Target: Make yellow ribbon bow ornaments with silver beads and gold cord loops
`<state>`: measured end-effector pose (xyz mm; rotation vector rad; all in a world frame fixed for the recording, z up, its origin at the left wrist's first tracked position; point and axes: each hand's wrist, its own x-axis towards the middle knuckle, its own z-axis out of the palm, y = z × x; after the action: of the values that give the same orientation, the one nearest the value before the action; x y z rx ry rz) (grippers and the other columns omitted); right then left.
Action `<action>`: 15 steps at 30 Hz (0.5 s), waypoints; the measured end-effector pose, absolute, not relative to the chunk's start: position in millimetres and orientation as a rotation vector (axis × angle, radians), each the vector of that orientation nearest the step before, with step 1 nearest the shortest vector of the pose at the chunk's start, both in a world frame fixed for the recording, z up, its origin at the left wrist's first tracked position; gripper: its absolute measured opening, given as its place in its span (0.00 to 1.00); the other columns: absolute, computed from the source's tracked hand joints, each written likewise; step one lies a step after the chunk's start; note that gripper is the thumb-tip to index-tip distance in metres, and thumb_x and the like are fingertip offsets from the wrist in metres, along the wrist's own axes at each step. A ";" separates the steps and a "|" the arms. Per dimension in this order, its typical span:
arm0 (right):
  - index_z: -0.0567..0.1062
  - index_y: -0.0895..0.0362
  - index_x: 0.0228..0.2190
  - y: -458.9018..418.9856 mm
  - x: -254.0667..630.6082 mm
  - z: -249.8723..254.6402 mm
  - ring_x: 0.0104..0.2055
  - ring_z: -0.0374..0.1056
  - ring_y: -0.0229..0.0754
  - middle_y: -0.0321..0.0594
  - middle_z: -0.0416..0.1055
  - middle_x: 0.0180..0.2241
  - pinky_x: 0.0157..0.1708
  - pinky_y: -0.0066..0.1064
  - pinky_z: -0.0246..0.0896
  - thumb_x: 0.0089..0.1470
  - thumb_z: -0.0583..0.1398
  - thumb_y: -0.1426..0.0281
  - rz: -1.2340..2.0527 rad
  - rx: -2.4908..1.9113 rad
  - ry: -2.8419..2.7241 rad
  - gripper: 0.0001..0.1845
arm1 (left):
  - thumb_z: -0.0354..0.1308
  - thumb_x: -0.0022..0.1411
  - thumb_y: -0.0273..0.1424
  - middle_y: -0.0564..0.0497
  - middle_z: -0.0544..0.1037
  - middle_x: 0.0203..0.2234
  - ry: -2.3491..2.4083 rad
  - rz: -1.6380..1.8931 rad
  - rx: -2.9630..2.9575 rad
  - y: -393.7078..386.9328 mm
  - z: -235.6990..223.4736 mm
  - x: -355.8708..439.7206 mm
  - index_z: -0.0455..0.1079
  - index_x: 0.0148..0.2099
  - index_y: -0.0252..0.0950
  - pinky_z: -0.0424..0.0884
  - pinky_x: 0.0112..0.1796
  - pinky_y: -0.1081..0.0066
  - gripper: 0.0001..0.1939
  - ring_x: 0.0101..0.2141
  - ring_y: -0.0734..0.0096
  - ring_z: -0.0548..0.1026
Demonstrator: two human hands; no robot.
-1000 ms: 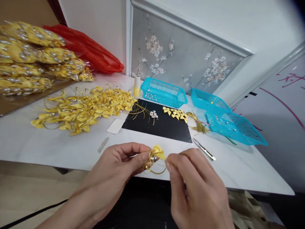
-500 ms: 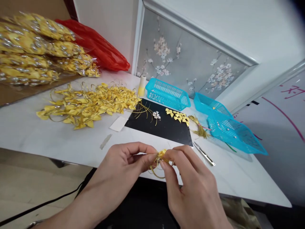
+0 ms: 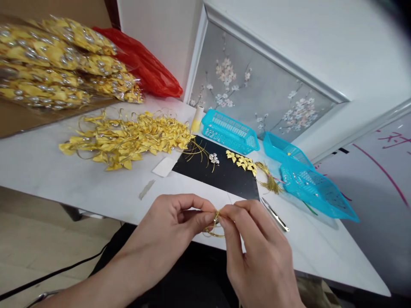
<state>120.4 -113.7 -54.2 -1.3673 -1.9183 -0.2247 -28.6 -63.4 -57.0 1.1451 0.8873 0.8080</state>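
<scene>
Between my two hands, just above the table's front edge, is a gold cord (image 3: 214,234) that curls in a loop below my fingers. My left hand (image 3: 186,222) pinches it from the left with thumb and forefinger. From the right, my right hand (image 3: 253,235) pinches the same cord, its fingertips almost meeting the left ones. A small silvery bead shows at the pinch, partly hidden by the fingers. Ahead lies a black mat (image 3: 221,179) bearing silver beads (image 3: 214,159), yellow ribbon petals (image 3: 241,161) and loose gold cords (image 3: 198,149).
A heap of yellow ribbon flowers (image 3: 135,137) covers the left of the table, with bagged bunches (image 3: 58,64) behind. Blue baskets (image 3: 229,130) stand at the back and right. Tweezers (image 3: 275,214), a cord bundle (image 3: 268,179) and a thread cone (image 3: 197,119) are around the mat.
The view has shifted slightly. The yellow petal piece seen at my fingertips before is now hidden, and my fingertips have drawn closer together on the cord.
</scene>
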 end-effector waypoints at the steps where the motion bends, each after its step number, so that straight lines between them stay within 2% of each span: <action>1: 0.74 0.58 0.36 -113.7 120.3 -54.1 0.33 0.68 0.41 0.41 0.70 0.33 0.32 0.33 0.65 0.60 0.56 0.80 -0.230 -1.369 -1.918 0.08 | 0.67 0.55 0.38 0.55 0.80 0.26 0.883 0.809 1.151 -63.3 -57.6 -28.5 0.77 0.30 0.39 0.69 0.34 0.73 0.08 0.32 0.69 0.75; 6: 0.74 0.58 0.35 -112.7 118.8 -53.6 0.33 0.66 0.40 0.40 0.69 0.32 0.33 0.32 0.64 0.59 0.56 0.81 -0.270 -1.359 -1.913 0.09 | 0.66 0.56 0.37 0.54 0.81 0.27 0.895 0.812 1.178 -63.5 -58.5 -27.8 0.78 0.32 0.39 0.70 0.36 0.71 0.08 0.33 0.66 0.76; 10: 0.73 0.59 0.32 -112.7 117.0 -52.9 0.34 0.65 0.37 0.40 0.68 0.32 0.34 0.28 0.62 0.58 0.56 0.82 -0.213 -1.327 -1.868 0.09 | 0.65 0.56 0.38 0.54 0.81 0.27 0.900 0.825 1.180 -64.3 -55.1 -28.5 0.78 0.32 0.39 0.70 0.35 0.72 0.08 0.32 0.67 0.75; 15: 0.71 0.60 0.29 -112.1 113.1 -50.1 0.28 0.61 0.32 0.36 0.64 0.28 0.29 0.25 0.59 0.58 0.55 0.82 -0.113 -1.364 -1.797 0.09 | 0.66 0.55 0.39 0.55 0.79 0.25 0.871 0.825 1.127 -65.0 -47.2 -28.1 0.79 0.32 0.39 0.69 0.35 0.71 0.09 0.33 0.66 0.76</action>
<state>113.1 -112.1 -50.1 -1.3640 -1.7972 -0.1132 -28.1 -65.0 -47.2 1.1268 0.8711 0.8247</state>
